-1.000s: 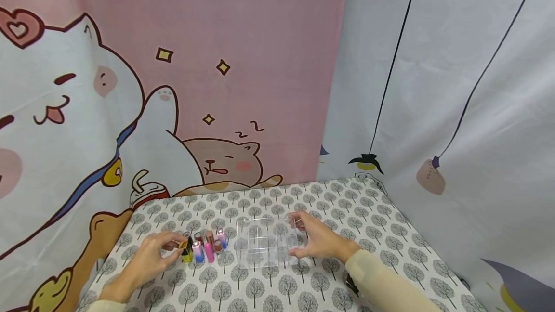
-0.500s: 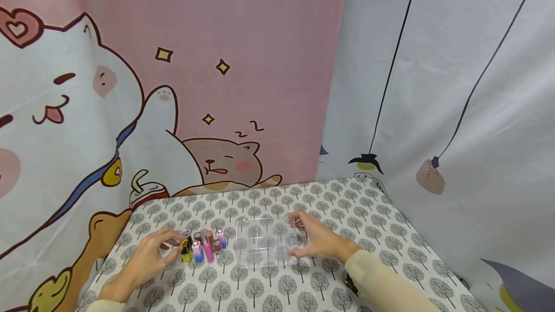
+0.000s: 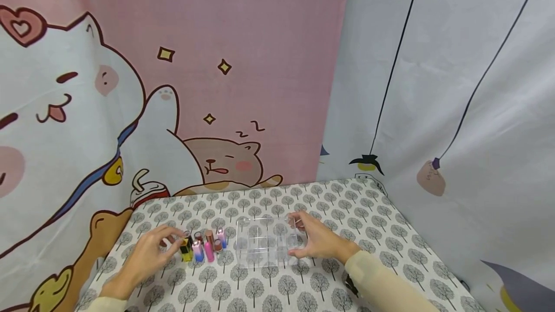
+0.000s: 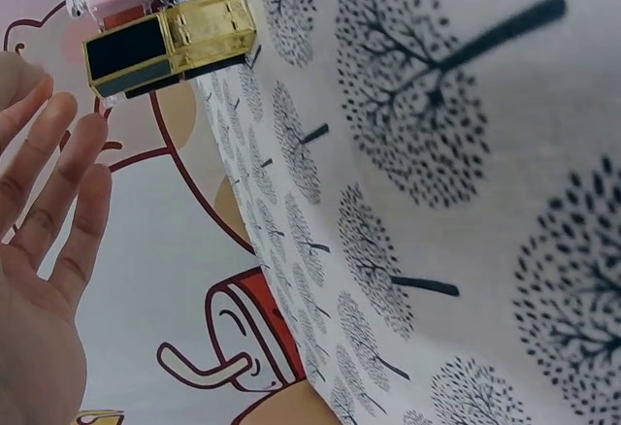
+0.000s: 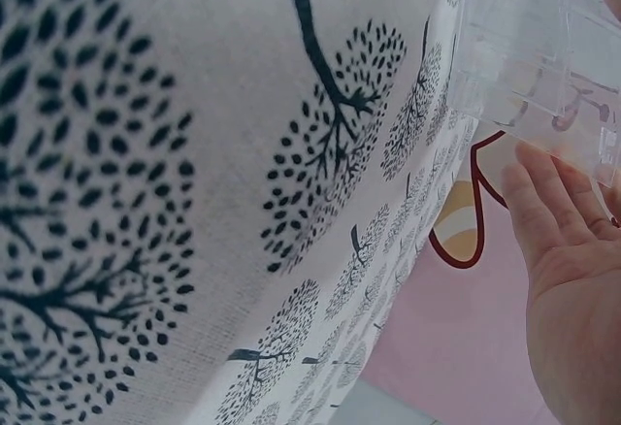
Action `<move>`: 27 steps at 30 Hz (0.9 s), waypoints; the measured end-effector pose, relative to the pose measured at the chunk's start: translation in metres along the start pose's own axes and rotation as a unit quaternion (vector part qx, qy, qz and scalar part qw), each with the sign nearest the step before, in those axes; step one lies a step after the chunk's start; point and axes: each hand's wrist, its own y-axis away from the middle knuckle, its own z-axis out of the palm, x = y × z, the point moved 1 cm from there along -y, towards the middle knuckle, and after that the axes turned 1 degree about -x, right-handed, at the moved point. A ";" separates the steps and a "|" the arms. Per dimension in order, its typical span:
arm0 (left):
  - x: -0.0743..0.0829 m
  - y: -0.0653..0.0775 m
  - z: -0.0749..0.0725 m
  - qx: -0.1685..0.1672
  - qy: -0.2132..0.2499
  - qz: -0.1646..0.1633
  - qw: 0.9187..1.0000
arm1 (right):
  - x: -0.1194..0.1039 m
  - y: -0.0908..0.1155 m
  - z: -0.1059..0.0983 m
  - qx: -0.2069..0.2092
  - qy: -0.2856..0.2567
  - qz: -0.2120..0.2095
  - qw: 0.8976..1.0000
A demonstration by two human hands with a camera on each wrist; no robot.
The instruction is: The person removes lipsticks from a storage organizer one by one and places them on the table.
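Note:
My left hand (image 3: 151, 249) hovers with loosely bent fingers beside a lipstick (image 3: 186, 250) with a black, gold-edged cap and a gold base. In the left wrist view, the fingers (image 4: 73, 163) stand apart from that lipstick (image 4: 209, 33). It stands upright at the left end of a cluster of tubes, beside a pink-to-blue lipstick (image 3: 198, 251) and a bright pink tube (image 3: 209, 252). My right hand (image 3: 318, 239) holds the right side of a clear compartmented organizer (image 3: 262, 250), thumb at the near corner and fingers at the far one. The organizer's visible compartments hold nothing.
Behind the front tubes stand a rose-brown tube (image 3: 210, 236) and another pink-to-blue lipstick (image 3: 221, 238). A tree-print cloth (image 3: 256, 292) covers the table. Cartoon-printed curtains (image 3: 277, 85) hang along the table's back and sides.
My left hand has let go of the black-and-gold lipstick and drawn slightly up and left, leaving it standing. The right hand and the organizer have stayed in place.

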 end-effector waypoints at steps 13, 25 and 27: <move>0.027 -0.018 0.006 0.102 -0.028 0.059 0.993 | 0.002 -0.004 -0.004 -0.009 -0.009 0.001 1.000; 0.064 -0.038 0.031 0.086 -0.010 0.068 0.994 | 0.003 0.001 -0.010 -0.015 -0.026 -0.010 1.000; 0.069 -0.041 0.035 0.074 -0.008 0.063 0.995 | 0.003 0.003 -0.011 -0.014 -0.020 -0.010 1.000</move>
